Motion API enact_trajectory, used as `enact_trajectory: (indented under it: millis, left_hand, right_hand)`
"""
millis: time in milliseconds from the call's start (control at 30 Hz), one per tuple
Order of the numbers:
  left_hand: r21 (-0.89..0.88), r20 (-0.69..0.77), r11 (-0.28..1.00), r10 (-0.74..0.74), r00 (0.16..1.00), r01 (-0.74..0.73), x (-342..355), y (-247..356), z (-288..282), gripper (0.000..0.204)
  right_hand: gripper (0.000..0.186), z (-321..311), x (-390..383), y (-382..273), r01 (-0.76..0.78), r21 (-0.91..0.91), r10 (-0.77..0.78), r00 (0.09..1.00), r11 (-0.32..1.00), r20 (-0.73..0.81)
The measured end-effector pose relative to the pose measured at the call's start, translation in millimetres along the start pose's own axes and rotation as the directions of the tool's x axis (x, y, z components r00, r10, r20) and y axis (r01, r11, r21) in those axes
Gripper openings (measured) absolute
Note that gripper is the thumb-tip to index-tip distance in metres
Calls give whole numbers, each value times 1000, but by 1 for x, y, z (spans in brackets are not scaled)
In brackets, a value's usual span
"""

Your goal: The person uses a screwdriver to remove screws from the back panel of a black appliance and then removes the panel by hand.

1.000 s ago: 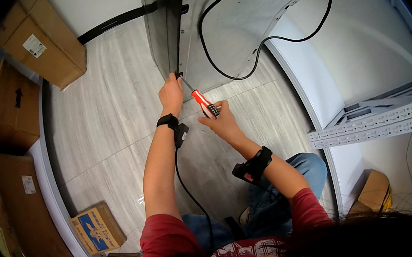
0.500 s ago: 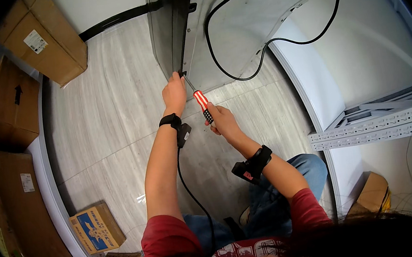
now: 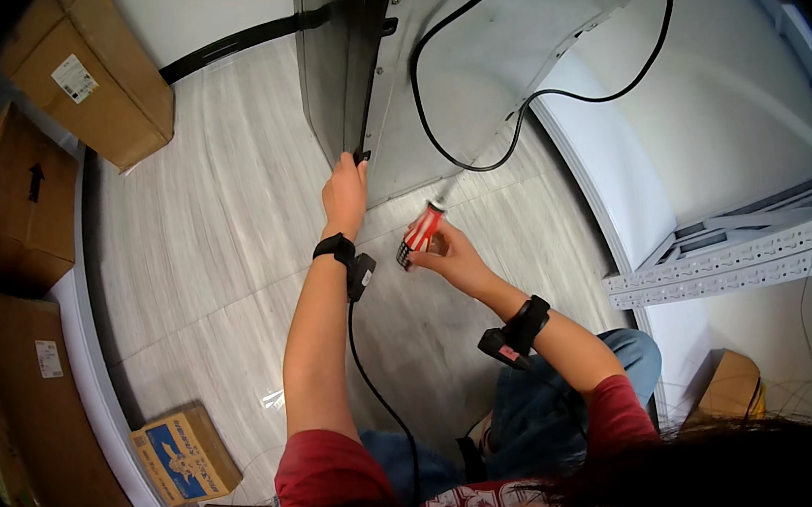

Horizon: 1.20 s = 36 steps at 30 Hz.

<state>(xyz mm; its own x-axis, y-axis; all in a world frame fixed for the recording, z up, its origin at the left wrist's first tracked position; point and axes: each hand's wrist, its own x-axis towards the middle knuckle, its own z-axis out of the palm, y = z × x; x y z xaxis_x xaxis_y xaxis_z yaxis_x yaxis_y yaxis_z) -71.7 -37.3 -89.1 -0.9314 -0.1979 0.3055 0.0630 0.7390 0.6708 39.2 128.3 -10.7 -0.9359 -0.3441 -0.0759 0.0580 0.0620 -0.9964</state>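
Note:
My right hand [image 3: 456, 260] grips a screwdriver [image 3: 421, 232] with a red-and-white striped handle and a black, white-dotted end. Its blurred shaft points up and right, apart from the large grey metal cabinet [image 3: 476, 68]. Against the cabinet's lower front corner, my left hand [image 3: 346, 195] is closed, fingertips at a small black part [image 3: 363, 156] by the dark door [image 3: 333, 73]. Whatever those fingers pinch is hidden. A black cable [image 3: 419, 94] hangs in a loop across the metal panel. Both wrists wear black straps with small boxes.
Cardboard boxes [image 3: 96, 78] stand along the left side, and a smaller blue-printed box [image 3: 186, 457] sits on the floor [image 3: 215, 224]. To the right is a white perforated metal rail [image 3: 733, 259], with another brown carton [image 3: 731, 383] below it.
The screwdriver has come away from the cabinet corner; my right hand has shifted slightly right and down, and the shaft now tilts right. My left hand stays at the corner.

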Motion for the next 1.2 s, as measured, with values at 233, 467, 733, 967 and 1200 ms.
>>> enact_trajectory:
  millis: [233, 467, 733, 967, 1200]
  left_hand:
    - [-98, 64, 993, 74, 995, -68, -2, -9, -2, 23]
    - [-206, -17, 976, 66, 998, -69, -1, -17, 10, 20]
    - [-229, -10, 969, 98, 995, -98, 0, -22, 13, 19]
    - [-254, -29, 962, 91, 995, -95, -2, -19, 9, 14]
    - [-224, -34, 968, 105, 994, -109, -1, -22, 14, 18]
  right_hand:
    - [35, -4, 40, 9, 430, -711, -667, 742, 556, -72]
    - [35, 11, 67, 27, 429, -676, -641, 763, 599, -84]
    - [36, 21, 94, 41, 415, -642, -635, 759, 645, -148]
    - [35, 21, 78, 51, 384, -478, -535, 812, 790, -233]
    - [34, 18, 90, 55, 409, -683, -665, 731, 605, -151]
